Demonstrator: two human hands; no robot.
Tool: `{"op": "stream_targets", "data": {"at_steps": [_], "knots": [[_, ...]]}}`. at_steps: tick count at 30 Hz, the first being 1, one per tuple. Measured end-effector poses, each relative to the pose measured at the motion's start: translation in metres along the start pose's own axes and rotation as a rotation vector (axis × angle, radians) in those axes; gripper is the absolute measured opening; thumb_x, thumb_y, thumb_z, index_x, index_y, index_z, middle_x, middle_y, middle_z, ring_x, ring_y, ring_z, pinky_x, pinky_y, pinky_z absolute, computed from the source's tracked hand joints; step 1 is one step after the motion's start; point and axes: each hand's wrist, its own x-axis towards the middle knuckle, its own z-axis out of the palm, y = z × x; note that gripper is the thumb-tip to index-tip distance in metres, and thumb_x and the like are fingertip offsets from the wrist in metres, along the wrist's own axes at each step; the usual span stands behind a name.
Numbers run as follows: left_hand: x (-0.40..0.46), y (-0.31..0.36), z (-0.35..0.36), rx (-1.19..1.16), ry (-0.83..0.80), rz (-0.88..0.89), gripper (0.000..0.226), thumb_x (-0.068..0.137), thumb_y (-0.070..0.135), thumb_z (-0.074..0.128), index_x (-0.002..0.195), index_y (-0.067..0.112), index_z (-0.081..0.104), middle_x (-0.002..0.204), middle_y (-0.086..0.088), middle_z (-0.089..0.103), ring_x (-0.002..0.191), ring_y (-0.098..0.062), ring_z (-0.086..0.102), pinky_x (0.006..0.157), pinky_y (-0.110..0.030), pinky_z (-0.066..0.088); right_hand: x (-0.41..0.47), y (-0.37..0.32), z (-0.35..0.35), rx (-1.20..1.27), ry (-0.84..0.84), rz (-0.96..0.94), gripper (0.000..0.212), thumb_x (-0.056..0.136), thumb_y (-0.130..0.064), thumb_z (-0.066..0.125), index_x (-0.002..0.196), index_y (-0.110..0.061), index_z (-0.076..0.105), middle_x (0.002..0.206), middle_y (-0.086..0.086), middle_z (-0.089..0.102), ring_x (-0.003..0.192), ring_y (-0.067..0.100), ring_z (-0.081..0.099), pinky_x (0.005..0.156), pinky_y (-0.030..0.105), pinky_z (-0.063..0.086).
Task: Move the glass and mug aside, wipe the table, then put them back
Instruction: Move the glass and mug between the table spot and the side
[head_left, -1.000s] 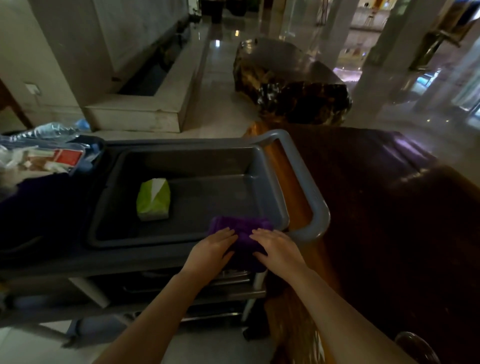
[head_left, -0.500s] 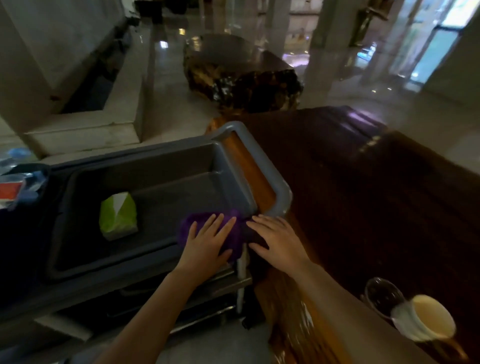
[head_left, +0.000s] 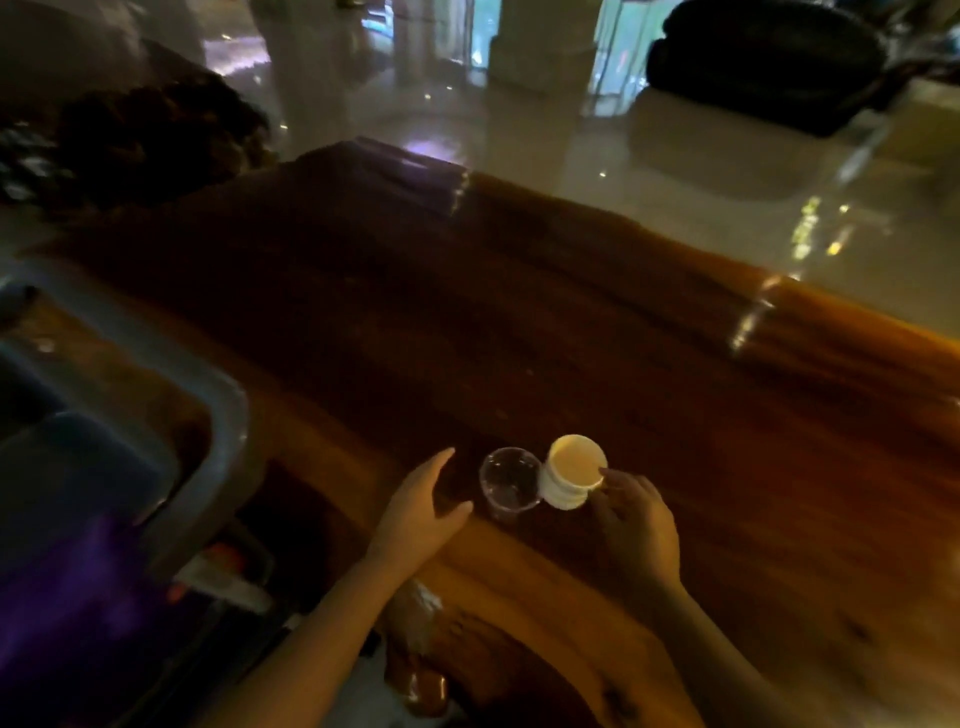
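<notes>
Two vessels are seen side by side near the front edge of the dark wooden table (head_left: 597, 322): a clear glass (head_left: 509, 483) and, touching it on its right, a white mug (head_left: 574, 472). Both are standing upright. The left hand (head_left: 423, 506) is held open just left of the glass, fingers spread and thumb extended toward it, with nothing grasped. The right hand (head_left: 636, 525) is placed at the mug's right side, fingertips curled at its rim; whether the mug is actually pinched cannot be told. A grey cart (head_left: 218, 415) is seen at the left, with a blurred purple cloth (head_left: 78, 597) on it.
</notes>
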Motion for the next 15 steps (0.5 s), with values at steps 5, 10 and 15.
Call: {"op": "stream_targets", "data": {"at_steps": [5, 10, 15], "knots": [[0.035, -0.027, 0.053, -0.163, -0.160, -0.165, 0.114, 0.067, 0.020, 0.078, 0.142, 0.038, -0.007, 0.157, 0.001, 0.006, 0.142, -0.022, 0.011, 0.110, -0.045, 0.027, 0.034, 0.059, 0.007, 0.030, -0.012, 0.261, 0.051, 0.082, -0.040, 0.064, 0.128, -0.026, 0.048, 0.134, 0.002, 0.050, 0.118, 0.019, 0.049, 0.088, 0.038, 0.050], [0.061, -0.051, 0.098, -0.221, -0.083, -0.203, 0.113, 0.064, 0.015, 0.080, 0.143, 0.034, 0.001, 0.154, 0.003, 0.017, 0.141, -0.020, 0.017, 0.110, -0.043, 0.027, 0.068, 0.098, 0.038, 0.220, -0.150, 0.421, 0.045, 0.085, -0.024, 0.063, 0.127, -0.026, 0.049, 0.134, 0.004, 0.051, 0.115, 0.021, 0.053, 0.092, 0.048, 0.051], [0.080, -0.061, 0.124, -0.289, -0.036, -0.160, 0.101, 0.063, 0.012, 0.081, 0.141, 0.031, 0.019, 0.147, 0.000, 0.035, 0.136, -0.020, 0.030, 0.108, -0.041, 0.031, 0.073, 0.112, 0.051, 0.390, -0.196, 0.405, 0.027, 0.087, -0.019, 0.061, 0.114, -0.020, 0.060, 0.115, 0.003, 0.063, 0.100, 0.018, 0.062, 0.086, 0.048, 0.055]]}}
